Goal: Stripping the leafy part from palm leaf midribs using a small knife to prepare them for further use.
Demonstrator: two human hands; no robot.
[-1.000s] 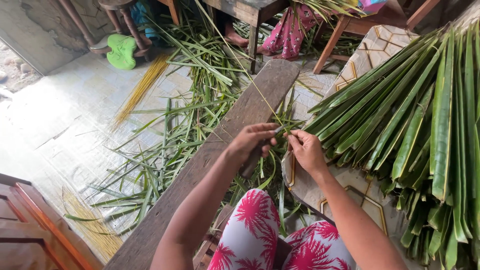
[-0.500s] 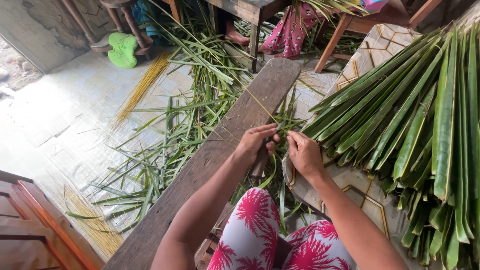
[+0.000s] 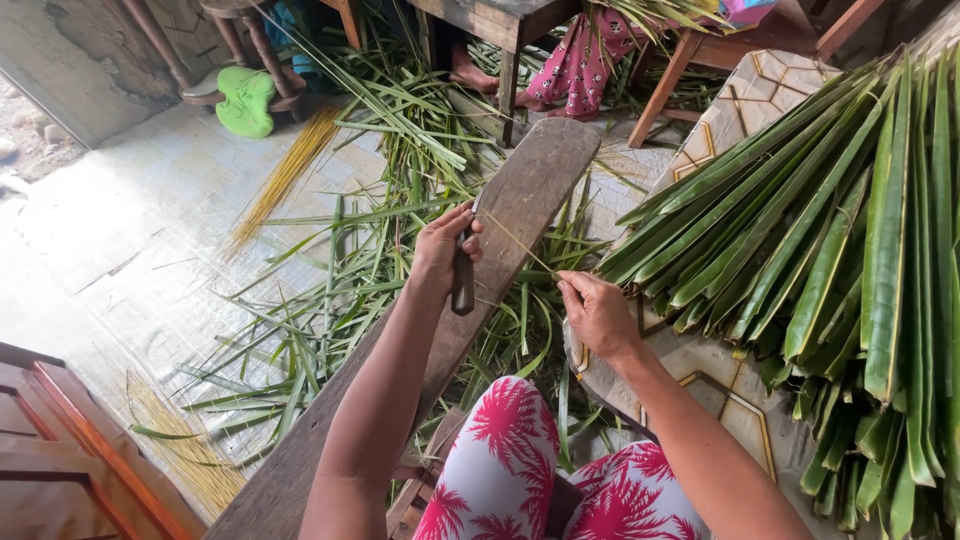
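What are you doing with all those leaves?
A person sits at a long wooden plank. The left hand holds a knife by its dark handle. The right hand pinches a thin pale leaf rib that runs to the blade. Long green leaves are stacked on the right, and scraps litter the floor.

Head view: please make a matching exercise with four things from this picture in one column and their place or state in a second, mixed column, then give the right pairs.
Things:
1. knife
2. thin leaf rib
3. stack of green leaves
4. wooden plank

Places or states:
A. piled at the person's right
B. stretched between both hands
C. lying slantwise under the hands
D. held in the left hand

Pairs: 1-D, 2-B, 3-A, 4-C
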